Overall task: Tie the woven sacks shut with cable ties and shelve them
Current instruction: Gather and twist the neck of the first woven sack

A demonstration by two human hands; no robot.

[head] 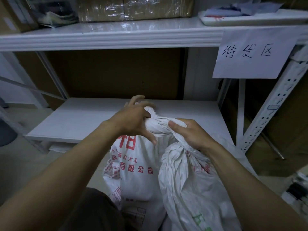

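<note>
A white woven sack (186,185) with a twisted, gathered neck (158,125) stands in front of me, beside a second white sack (136,174) printed with red characters. My right hand (190,133) is clenched around the twisted neck from the right. On the left side of the neck sits my left hand (135,120), thumb and fingers pinching the bunched top, some fingers spread. No cable tie can be made out; the hands hide the neck's far side. The low white shelf (83,117) lies just behind the sacks.
An upper shelf (116,35) carries wrapped cardboard boxes (133,7) and a tray of papers (250,15). A handwritten paper sign (250,54) hangs at the right. A perforated white upright (275,105) stands to the right, with clutter at the right edge (300,185).
</note>
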